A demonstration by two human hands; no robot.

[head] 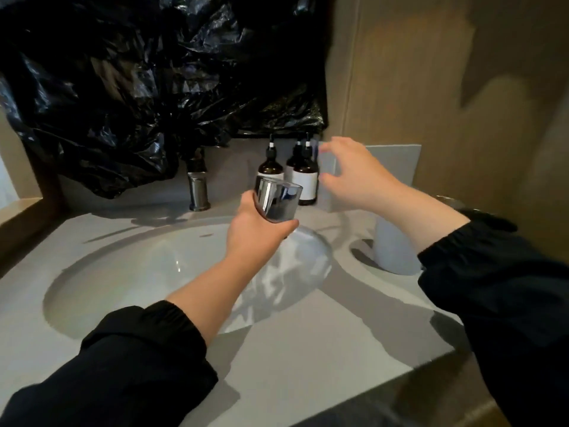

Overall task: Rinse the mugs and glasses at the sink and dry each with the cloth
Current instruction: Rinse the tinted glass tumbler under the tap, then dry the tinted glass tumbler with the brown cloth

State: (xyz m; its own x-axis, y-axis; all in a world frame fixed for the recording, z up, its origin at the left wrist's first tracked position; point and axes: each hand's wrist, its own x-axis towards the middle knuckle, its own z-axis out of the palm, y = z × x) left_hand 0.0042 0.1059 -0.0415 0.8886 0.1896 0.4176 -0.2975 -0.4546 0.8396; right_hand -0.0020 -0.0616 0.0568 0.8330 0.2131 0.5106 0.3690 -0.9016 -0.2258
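Note:
My left hand (255, 229) is shut on a smoky grey glass (278, 200) and holds it tilted above the right rim of the sink basin (129, 272). My right hand (354, 177) hangs farther back and to the right, near the dark bottles. Its fingers are apart and curled, and its fingertips are blurred. Nothing shows between them. A pale, cup-like vessel (392, 251) stands on the counter under my right forearm. No water runs from the tap (198, 192). I see no cloth.
Three dark pump bottles (303, 177) stand against the back splash behind the glass. Black plastic sheeting (138, 81) hangs over the wall above the tap. The grey counter (308, 349) has a front edge at the lower right, and a brown wall closes the right side.

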